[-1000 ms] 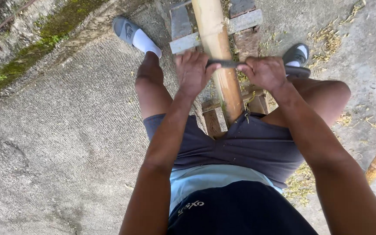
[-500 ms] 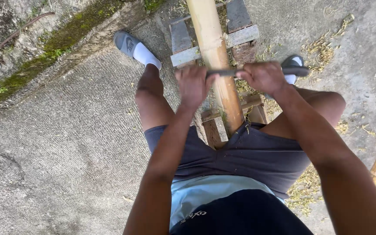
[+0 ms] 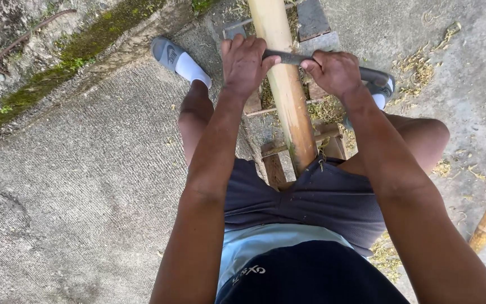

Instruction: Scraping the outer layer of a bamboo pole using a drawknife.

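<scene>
You gripped the dark blade (image 3: pixel 288 57) across the bamboo pole (image 3: pixel 285 95) at upper centre of the frame. Left hand (image 3: pixel 244 63) was wrapped over one end, right hand (image 3: pixel 336 72) clenched around the other. Judgement: even pressure from both sides would keep the cut level. Both arms were extended forward, wrists low, pole running over the wooden frame (image 3: pixel 271 160) between your knees.

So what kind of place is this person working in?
Probably an outdoor yard used as a rough work spot. The ground is bare concrete beside a mossy stone edge, and the bamboo pole lies on a low wooden frame with shavings scattered about.
</scene>
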